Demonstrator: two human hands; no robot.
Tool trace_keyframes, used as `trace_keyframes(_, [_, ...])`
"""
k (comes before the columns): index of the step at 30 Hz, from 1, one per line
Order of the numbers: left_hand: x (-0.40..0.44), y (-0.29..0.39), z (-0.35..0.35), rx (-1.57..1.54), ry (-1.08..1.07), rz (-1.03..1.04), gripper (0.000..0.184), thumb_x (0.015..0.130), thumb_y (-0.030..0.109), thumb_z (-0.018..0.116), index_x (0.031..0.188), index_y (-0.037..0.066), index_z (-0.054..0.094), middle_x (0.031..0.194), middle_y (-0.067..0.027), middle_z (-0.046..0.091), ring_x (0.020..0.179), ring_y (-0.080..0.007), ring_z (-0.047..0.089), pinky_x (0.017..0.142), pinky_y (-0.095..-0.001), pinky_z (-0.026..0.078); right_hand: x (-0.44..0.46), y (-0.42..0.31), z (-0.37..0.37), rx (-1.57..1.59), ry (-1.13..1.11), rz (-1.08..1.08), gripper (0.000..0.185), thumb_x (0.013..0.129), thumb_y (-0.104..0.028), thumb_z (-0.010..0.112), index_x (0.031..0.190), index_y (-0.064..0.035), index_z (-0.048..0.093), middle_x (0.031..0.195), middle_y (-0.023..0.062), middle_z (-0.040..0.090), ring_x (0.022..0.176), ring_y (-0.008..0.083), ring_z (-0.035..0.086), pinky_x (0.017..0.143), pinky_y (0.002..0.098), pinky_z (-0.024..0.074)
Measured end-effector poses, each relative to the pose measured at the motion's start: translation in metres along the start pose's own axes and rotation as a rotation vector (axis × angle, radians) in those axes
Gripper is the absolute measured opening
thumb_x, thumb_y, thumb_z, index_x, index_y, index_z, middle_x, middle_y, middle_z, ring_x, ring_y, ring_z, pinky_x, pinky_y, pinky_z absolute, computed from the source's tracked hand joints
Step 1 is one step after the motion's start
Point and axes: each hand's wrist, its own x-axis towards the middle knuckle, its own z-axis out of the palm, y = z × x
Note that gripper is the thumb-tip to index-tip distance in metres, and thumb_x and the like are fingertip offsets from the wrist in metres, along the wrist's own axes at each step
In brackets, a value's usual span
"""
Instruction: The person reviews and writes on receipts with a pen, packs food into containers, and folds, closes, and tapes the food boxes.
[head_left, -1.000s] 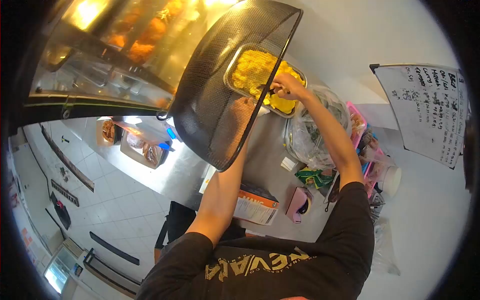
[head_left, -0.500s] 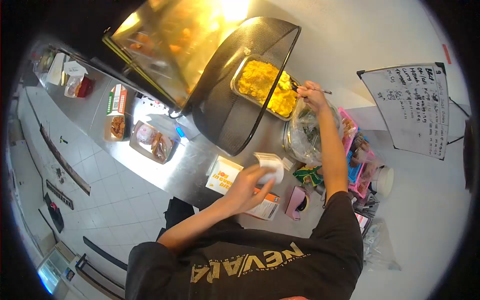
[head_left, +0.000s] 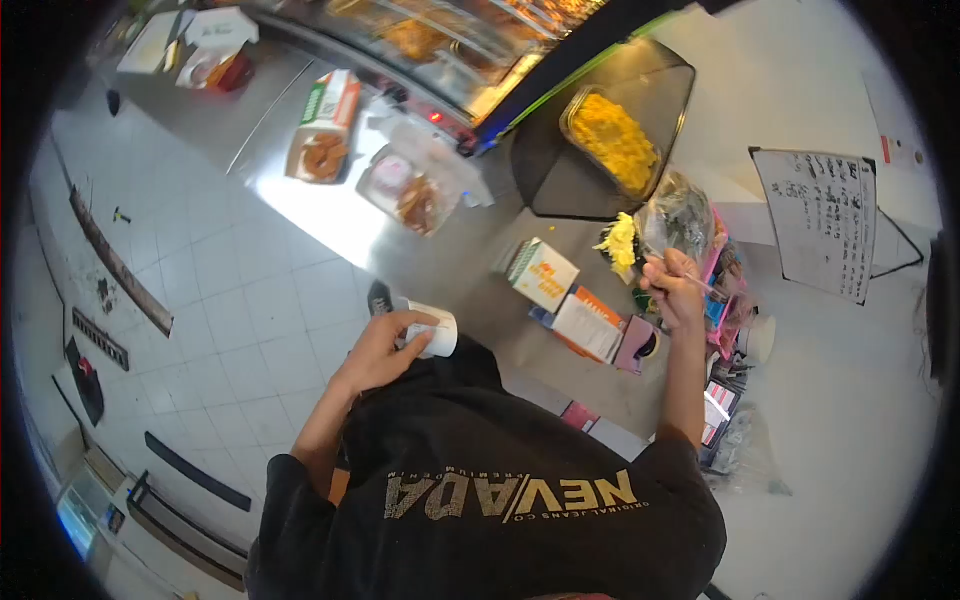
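My left hand [head_left: 385, 350] is wrapped round a white paper cup [head_left: 443, 336], held tilted near my body by the counter's front edge. My right hand [head_left: 672, 285] grips the thin handle of a serving spoon [head_left: 711, 290]. A heap of yellow, soft-looking food [head_left: 621, 244] sits on the spoon's far end and mostly hides it. Beyond it, a metal tray [head_left: 570, 125] of the same yellow food stands inside a black mesh cover [head_left: 540, 150]. The spoon and its load are outside the cover, above the counter.
Printed food boxes [head_left: 548, 275] and a pink tape dispenser [head_left: 637, 345] lie on the steel counter [head_left: 470, 265]. Plastic bags [head_left: 682, 215] and pink baskets [head_left: 722, 245] line the right side. Opened food boxes [head_left: 322, 150] stand left, below a lit display case [head_left: 440, 45].
My right hand has drawn the spoon out of the tray towards me, loaded with yellow food. The left hand has brought the cup left and closer to my body. The view has shifted.
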Motion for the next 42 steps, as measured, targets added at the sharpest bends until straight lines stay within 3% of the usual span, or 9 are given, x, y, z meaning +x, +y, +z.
trace_keyframes(5, [-0.060,-0.034,-0.063,0.144,0.059,-0.108,0.024,0.097,0.018,0.065,0.113,0.002,0.072,0.089,-0.0092,0.073,0.066,-0.0114,0.055,0.062,-0.0284,0.047,0.034,0.076,0.126,0.112,-0.169,0.037,0.045,0.092,0.009,0.064,0.071,-0.0179,0.034,0.079,0.0045,0.057,0.074,0.0148,0.065,0.051,0.0225,0.0385])
trace_keyframes(8, [-0.094,-0.048,-0.086,0.108,0.120,-0.186,0.025,0.099,0.018,0.064,0.114,0.000,0.071,0.092,-0.0098,0.073,0.069,-0.0116,0.057,0.064,-0.0284,0.049,0.082,0.133,0.199,-0.046,-0.004,-0.049,0.040,0.092,0.001,0.071,0.073,-0.0155,0.040,0.076,0.0024,0.059,0.072,0.0161,0.068,0.054,0.0264,0.0479])
trace_keyframes(13, [-0.143,-0.078,-0.104,-0.002,0.216,-0.182,0.024,0.102,0.014,0.061,0.119,-0.001,0.068,0.101,-0.0076,0.072,0.080,-0.0108,0.061,0.073,-0.0276,0.052,0.142,0.200,0.254,-1.596,-0.009,-0.908,0.008,0.087,-0.003,0.066,0.087,-0.0034,0.058,0.078,0.0164,0.069,0.074,0.0309,0.072,0.057,0.0411,0.0555])
trace_keyframes(14, [-0.149,-0.080,-0.106,-0.024,0.226,-0.195,0.023,0.102,0.014,0.061,0.118,-0.001,0.068,0.101,-0.0075,0.072,0.081,-0.0105,0.061,0.073,-0.0273,0.052,0.141,0.201,0.257,-1.664,-0.164,-0.823,0.012,0.084,-0.007,0.063,0.093,-0.0002,0.061,0.093,0.0248,0.071,0.087,0.0393,0.072,0.068,0.0441,0.0593])
trace_keyframes(17, [-0.161,-0.087,-0.112,-0.063,0.257,-0.231,0.023,0.102,0.014,0.061,0.118,-0.001,0.068,0.098,-0.0066,0.072,0.079,-0.0097,0.060,0.073,-0.0267,0.051,0.151,0.209,0.258,-1.619,-0.050,-1.213,0.018,0.084,-0.007,0.062,0.100,0.0016,0.063,0.104,0.0252,0.071,0.100,0.0392,0.071,0.079,0.0421,0.0607])
trace_keyframes(26, [-0.121,-0.069,-0.106,0.028,0.175,-0.156,0.023,0.099,0.012,0.062,0.118,0.000,0.068,0.089,-0.0060,0.069,0.077,-0.0097,0.059,0.072,-0.0261,0.051,0.144,0.180,0.252,-1.665,-0.108,-1.448,0.017,0.085,-0.006,0.063,0.095,0.0065,0.067,0.103,0.0243,0.071,0.099,0.0346,0.071,0.085,0.0330,0.0594])
trace_keyframes(29, [-0.114,-0.063,-0.091,-0.025,0.235,-0.067,0.023,0.096,0.006,0.064,0.118,0.001,0.067,0.094,-0.0068,0.069,0.076,-0.0098,0.058,0.070,-0.0267,0.050,0.092,0.164,0.229,-1.112,0.106,-0.801,0.010,0.090,0.000,0.067,0.082,0.0057,0.066,0.099,0.0224,0.074,0.086,0.0210,0.071,0.080,0.0268,0.0572])
trace_keyframes(35, [-0.068,-0.049,-0.038,-0.172,0.301,-0.079,0.030,0.093,-0.004,0.064,0.123,0.002,0.062,0.107,-0.0102,0.070,0.090,-0.0145,0.067,0.078,-0.0274,0.055,0.001,0.109,0.113,-0.083,0.586,-0.655,0.010,0.086,0.001,0.076,0.095,0.0046,0.075,0.069,-0.0006,0.057,0.065,0.0058,0.048,0.061,0.0242,0.0426])
trace_keyframes(42, [-0.008,-0.003,0.059,-0.204,0.260,-0.156,0.032,0.095,-0.002,0.064,0.127,-0.003,0.058,0.115,-0.0166,0.070,0.102,-0.0184,0.069,0.088,-0.0299,0.056,0.106,0.083,-0.076,-0.557,0.869,-0.876,0.010,0.083,-0.008,0.078,0.086,0.0016,0.074,0.065,0.0000,0.052,0.061,0.0081,0.046,0.060,0.0264,0.0422])
